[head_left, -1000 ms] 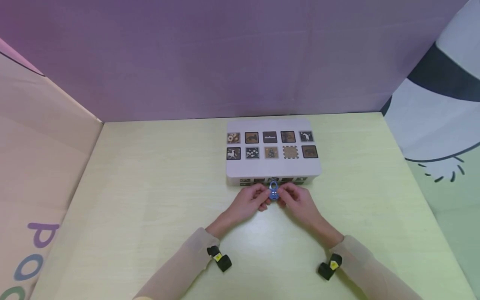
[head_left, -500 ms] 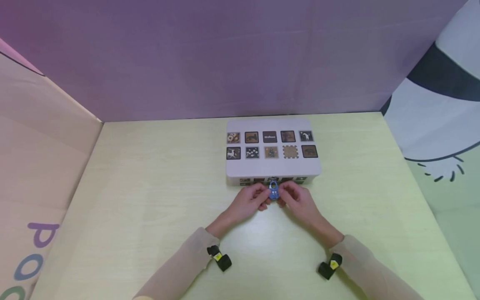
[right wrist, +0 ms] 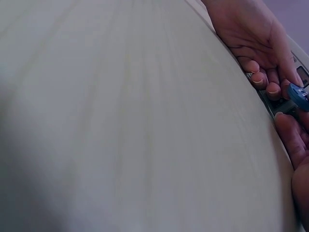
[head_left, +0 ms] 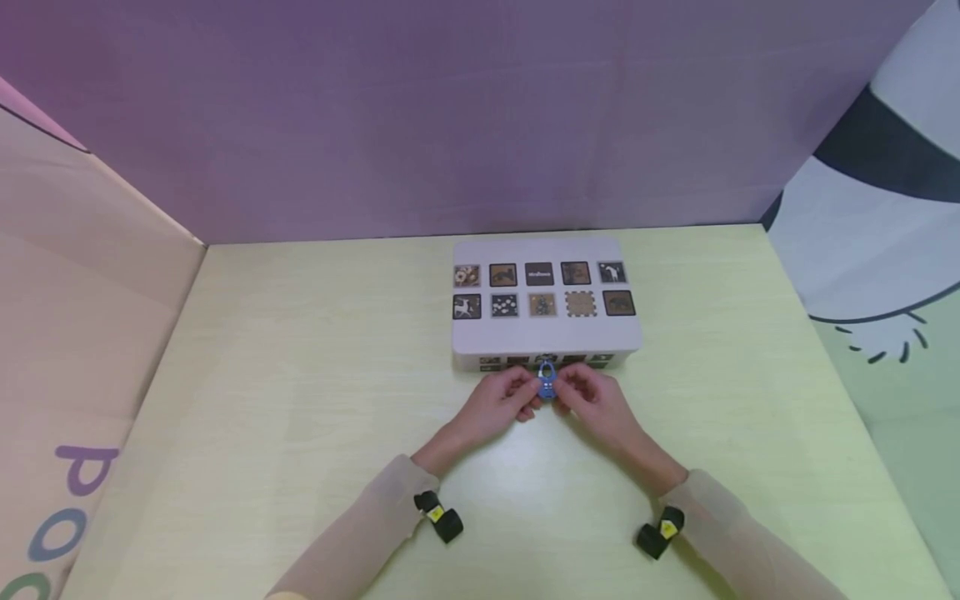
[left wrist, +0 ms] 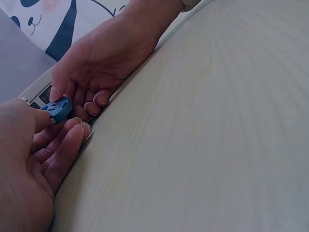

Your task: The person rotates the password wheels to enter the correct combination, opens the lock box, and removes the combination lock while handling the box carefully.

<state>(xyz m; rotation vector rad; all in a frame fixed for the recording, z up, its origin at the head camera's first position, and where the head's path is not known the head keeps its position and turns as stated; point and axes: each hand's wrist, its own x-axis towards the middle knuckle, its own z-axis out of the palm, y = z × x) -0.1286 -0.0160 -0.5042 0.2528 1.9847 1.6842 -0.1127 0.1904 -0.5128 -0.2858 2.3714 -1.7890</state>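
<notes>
A small blue combination padlock (head_left: 547,387) is held between both hands, in front of a white box (head_left: 547,336) printed with dark square pictures. My left hand (head_left: 495,404) pinches the padlock's left side between thumb and fingers. From the right, my right hand (head_left: 600,406) pinches its other side. The shackle points toward the box's front face. In the left wrist view the padlock (left wrist: 59,109) shows its row of number dials, with both thumbs at its edges. Only part of the padlock (right wrist: 299,95) appears in the right wrist view.
The box stands near the back of a pale wooden table (head_left: 315,358). A purple panel (head_left: 420,125) rises behind the table, with printed panels on the left (head_left: 82,317) and right (head_left: 877,267). Black wrist cameras are strapped to both sleeves.
Both hands keep their place at the padlock. The right fingers shift slightly against its side, and the padlock itself moves barely at all.
</notes>
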